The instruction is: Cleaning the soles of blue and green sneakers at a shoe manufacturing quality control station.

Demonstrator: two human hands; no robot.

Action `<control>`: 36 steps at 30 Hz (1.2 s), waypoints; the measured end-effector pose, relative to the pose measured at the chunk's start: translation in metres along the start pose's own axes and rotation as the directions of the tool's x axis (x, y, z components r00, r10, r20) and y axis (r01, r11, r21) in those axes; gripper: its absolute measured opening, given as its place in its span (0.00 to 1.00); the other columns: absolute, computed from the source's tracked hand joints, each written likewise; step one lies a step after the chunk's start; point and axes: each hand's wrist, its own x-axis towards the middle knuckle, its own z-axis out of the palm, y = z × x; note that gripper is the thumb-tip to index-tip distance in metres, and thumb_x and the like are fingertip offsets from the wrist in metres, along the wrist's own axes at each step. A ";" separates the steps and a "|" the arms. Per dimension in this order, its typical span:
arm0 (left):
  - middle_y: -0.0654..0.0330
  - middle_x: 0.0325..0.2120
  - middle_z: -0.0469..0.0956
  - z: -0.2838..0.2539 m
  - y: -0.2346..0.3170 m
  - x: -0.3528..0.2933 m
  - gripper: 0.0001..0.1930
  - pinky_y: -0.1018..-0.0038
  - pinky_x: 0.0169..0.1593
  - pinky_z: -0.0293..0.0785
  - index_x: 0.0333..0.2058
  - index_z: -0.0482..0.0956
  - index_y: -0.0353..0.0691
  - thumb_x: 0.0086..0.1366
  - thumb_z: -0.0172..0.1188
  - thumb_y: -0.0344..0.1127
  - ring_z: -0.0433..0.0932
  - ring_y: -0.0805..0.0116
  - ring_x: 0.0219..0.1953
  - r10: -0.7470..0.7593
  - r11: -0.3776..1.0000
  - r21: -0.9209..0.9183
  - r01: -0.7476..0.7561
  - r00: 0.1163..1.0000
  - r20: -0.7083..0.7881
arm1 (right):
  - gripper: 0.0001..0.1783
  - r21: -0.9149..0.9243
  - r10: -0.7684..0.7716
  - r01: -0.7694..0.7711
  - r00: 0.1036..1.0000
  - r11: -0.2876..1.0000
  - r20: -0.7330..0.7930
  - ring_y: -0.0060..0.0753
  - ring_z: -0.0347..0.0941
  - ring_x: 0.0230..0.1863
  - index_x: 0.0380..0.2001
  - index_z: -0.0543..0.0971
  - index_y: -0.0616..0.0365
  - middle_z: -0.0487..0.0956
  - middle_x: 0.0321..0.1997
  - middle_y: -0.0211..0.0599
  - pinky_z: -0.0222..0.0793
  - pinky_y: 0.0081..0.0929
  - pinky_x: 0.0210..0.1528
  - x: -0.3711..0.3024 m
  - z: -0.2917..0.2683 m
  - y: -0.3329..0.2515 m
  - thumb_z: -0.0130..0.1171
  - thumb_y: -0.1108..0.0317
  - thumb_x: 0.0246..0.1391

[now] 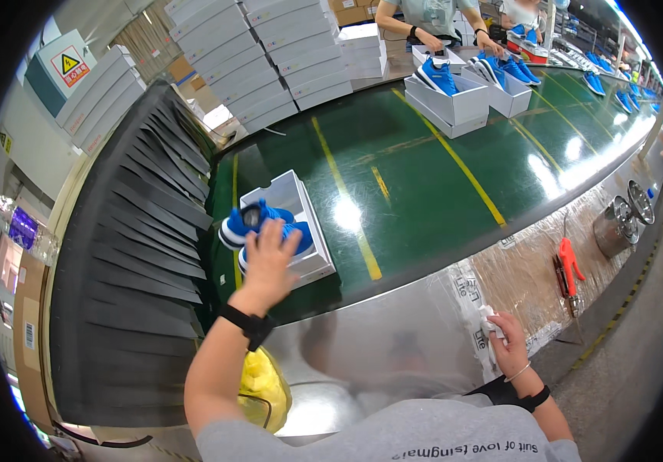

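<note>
My left hand reaches over the green conveyor belt, its fingers spread against the near side of a pair of blue shoes with white soles. The shoes sit in and partly over the left edge of an open white shoebox. My hand covers part of one shoe, so whether it touches it I cannot tell for certain. On the right, by the metal ledge, my right hand is closed on a crumpled piece of white paper or cloth.
Black strip curtains hang at the belt's left end. White shoeboxes are stacked behind. Across the belt, a co-worker handles shoes over open boxes. Red-handled pliers and a metal can stand right; a yellow bag is near me.
</note>
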 end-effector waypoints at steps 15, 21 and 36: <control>0.46 0.62 0.51 0.114 -0.054 0.050 0.31 0.46 0.64 0.33 0.62 0.53 0.46 0.58 0.46 0.31 0.45 0.47 0.66 -0.377 0.872 0.350 0.343 0.926 0.033 | 0.19 -0.084 -0.042 0.033 0.994 0.996 -0.103 0.46 0.67 0.50 0.42 0.76 0.52 0.72 0.47 0.44 0.62 0.35 0.54 0.023 -0.008 0.007 0.56 0.78 0.43; 0.44 0.61 0.52 0.102 0.051 0.067 0.44 0.44 0.63 0.40 0.59 0.58 0.41 0.45 0.66 0.51 0.45 0.45 0.65 -0.089 0.996 0.027 0.086 0.983 0.162 | 0.20 -0.142 -0.055 0.013 0.954 0.990 -0.295 0.48 0.66 0.50 0.44 0.75 0.52 0.71 0.48 0.45 0.61 0.37 0.53 0.032 -0.032 0.045 0.56 0.77 0.43; 0.40 0.59 0.54 0.101 0.246 0.043 0.42 0.47 0.61 0.43 0.54 0.61 0.27 0.55 0.50 0.63 0.49 0.44 0.63 -0.079 0.860 -0.457 0.227 0.944 0.321 | 0.25 -0.387 -0.188 0.023 0.899 0.922 -0.396 0.51 0.64 0.49 0.46 0.72 0.50 0.69 0.50 0.45 0.62 0.41 0.52 0.034 -0.036 0.082 0.54 0.78 0.39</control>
